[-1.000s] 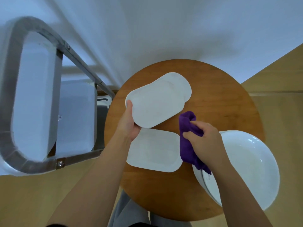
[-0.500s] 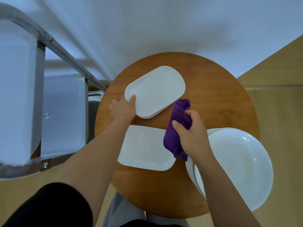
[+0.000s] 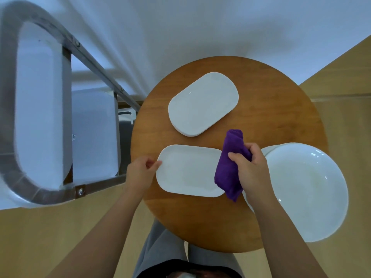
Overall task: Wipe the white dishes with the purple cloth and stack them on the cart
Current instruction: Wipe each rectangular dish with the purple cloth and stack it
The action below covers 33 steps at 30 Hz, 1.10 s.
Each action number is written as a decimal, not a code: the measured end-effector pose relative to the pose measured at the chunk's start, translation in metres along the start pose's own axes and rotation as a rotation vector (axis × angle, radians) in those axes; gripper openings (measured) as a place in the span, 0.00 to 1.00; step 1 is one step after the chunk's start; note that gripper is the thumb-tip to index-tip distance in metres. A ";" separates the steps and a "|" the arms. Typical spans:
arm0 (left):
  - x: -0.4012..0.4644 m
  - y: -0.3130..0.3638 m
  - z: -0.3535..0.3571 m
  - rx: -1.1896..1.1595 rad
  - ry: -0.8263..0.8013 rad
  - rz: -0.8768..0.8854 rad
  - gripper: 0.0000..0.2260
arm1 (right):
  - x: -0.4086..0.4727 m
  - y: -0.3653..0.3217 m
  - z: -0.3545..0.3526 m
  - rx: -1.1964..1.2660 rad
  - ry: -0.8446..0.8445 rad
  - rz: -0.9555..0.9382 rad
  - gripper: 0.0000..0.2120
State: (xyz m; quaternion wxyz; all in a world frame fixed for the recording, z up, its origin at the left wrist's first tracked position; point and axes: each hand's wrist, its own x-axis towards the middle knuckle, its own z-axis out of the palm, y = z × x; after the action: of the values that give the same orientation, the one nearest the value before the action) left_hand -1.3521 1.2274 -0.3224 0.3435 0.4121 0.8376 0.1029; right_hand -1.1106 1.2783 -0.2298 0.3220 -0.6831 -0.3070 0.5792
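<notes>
My left hand pinches the near plate's left edge; my right hand has the purple cloth in a clenched grip at its right end. That thin pinch could slip, sliding the plate across the surface

Left hand is reaching forward, forearm bare and extended, fingers loosely curled, thumb and fingertips touching the near-left edge of the flat white oblong plate; a firm pinch can't be confirmed. Right hand is sitting to the right of it, forearm bare and angling in from lower right, fingers and thumb curling around the bunched purple cloth, which is sticking out beyond the knuckles and hanging below the palm. Hands are apart, roughly level.
</notes>
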 end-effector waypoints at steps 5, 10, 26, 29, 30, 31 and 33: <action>0.003 0.005 0.004 0.060 -0.029 0.036 0.12 | -0.016 0.008 0.003 0.021 0.053 -0.009 0.10; -0.003 0.012 0.001 0.038 -0.005 0.050 0.08 | -0.031 0.011 0.004 0.131 0.136 0.000 0.09; -0.013 0.045 -0.019 -0.772 -0.453 -0.267 0.18 | -0.064 0.025 -0.015 -0.253 0.060 -0.167 0.10; -0.016 0.036 -0.033 -0.915 -0.537 -0.240 0.21 | -0.068 0.025 -0.008 -0.302 0.124 -0.217 0.11; -0.017 0.032 -0.036 -0.983 -0.580 -0.224 0.22 | -0.068 0.024 -0.005 -0.287 0.147 -0.228 0.11; -0.018 0.029 -0.040 -1.042 -0.620 -0.205 0.22 | -0.066 0.022 0.000 -0.277 0.161 -0.235 0.12; -0.021 0.025 -0.046 -1.122 -0.671 -0.180 0.24 | -0.061 0.018 0.013 -0.324 0.163 -0.246 0.14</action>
State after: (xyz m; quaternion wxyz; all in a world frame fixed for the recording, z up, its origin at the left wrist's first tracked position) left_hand -1.3583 1.2326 -0.2662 0.7560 0.1087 0.5353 0.3607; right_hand -1.1307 1.2205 -0.2092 0.3001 -0.7277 -0.4502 0.4216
